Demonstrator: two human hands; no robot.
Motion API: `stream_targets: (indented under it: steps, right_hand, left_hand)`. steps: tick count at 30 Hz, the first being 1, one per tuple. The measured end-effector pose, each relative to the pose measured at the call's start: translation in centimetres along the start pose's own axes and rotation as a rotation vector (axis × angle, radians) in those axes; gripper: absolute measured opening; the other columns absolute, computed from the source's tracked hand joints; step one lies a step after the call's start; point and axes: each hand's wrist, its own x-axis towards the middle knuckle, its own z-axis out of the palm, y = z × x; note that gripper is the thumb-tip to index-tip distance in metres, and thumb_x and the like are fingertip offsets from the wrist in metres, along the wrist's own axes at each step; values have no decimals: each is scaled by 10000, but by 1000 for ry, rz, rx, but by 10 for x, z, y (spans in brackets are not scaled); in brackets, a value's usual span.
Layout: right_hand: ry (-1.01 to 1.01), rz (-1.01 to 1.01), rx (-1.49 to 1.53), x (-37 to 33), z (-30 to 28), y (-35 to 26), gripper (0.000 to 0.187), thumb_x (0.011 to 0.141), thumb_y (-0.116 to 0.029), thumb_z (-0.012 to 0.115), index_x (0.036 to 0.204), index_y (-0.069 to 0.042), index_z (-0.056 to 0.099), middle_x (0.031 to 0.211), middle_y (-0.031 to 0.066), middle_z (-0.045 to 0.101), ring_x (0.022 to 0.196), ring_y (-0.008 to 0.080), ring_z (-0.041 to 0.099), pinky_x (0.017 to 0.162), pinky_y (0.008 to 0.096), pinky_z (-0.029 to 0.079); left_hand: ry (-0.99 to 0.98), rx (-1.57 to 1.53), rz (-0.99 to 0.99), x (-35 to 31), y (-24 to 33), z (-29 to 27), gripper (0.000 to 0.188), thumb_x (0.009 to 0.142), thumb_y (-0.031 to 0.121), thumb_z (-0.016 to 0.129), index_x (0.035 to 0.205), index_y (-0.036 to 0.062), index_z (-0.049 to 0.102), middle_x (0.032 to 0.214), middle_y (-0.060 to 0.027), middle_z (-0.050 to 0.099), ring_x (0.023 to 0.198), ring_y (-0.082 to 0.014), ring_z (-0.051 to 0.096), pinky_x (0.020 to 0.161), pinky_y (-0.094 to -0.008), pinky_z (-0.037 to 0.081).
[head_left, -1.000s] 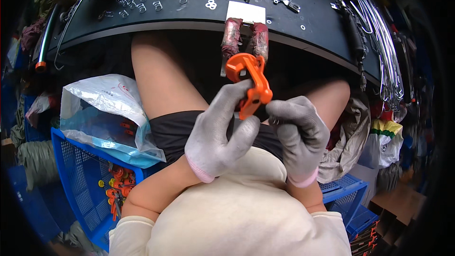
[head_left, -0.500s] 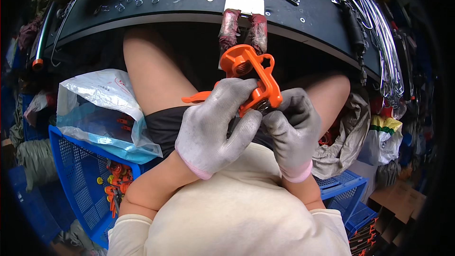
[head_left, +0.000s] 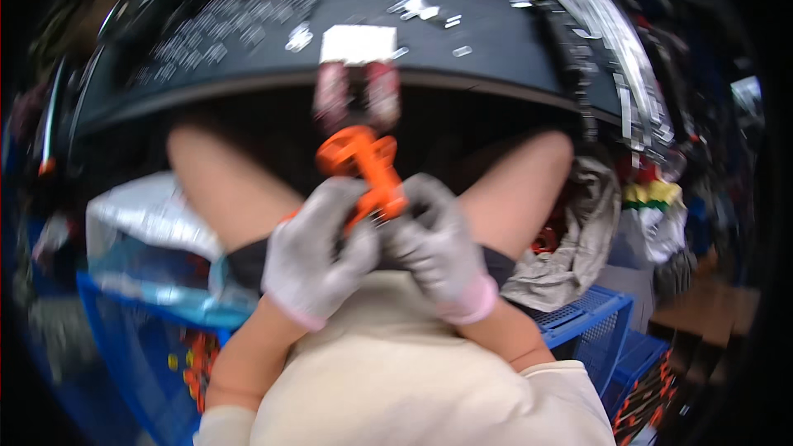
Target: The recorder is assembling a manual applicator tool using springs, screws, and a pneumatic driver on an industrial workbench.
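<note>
Both hands wear grey knit gloves with pink cuffs and meet over my lap. My left hand [head_left: 318, 252] and my right hand [head_left: 438, 252] grip the lower end of an orange plastic clamp-like tool [head_left: 363, 167], which sticks up and away from me between them. The picture is blurred, so the tool's small details are unclear. My bare knees show to either side under the table edge.
A dark round table [head_left: 496, 25] lies ahead with several small metal parts and a white card [head_left: 358, 43]. A blue crate [head_left: 136, 339] with a plastic bag [head_left: 157, 231] sits at my left. Another blue crate [head_left: 591, 326] and grey cloth [head_left: 570, 248] are at my right.
The view has shifted and blurred. Both hands stayed closed on the orange tool, which now stands more upright between them, and the hands sit closer together.
</note>
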Motion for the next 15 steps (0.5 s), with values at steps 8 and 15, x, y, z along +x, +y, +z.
stream_targets:
  steps: [8, 15]
  right_hand:
    - [-428, -272, -982, 10, -49, -88, 280, 861, -142, 647, 1086, 14, 592, 997, 91, 628, 872, 146, 605, 777, 282, 475]
    - [986, -416, -1616, 98, -304, -207, 498, 816, -290, 728, 1180, 1, 551, 1086, 215, 640, 1002, 319, 628, 905, 371, 466]
  left_hand:
    - [-31, -518, -371, -15, -19, 4, 284, 935, 286, 493, 1000, 16, 551, 753, -32, 545, 542, -99, 570, 497, -224, 442]
    - [-101, -620, -419, -6, -10, 7, 295, 934, 291, 498, 1025, 12, 530, 871, -66, 577, 533, -115, 593, 497, -230, 477]
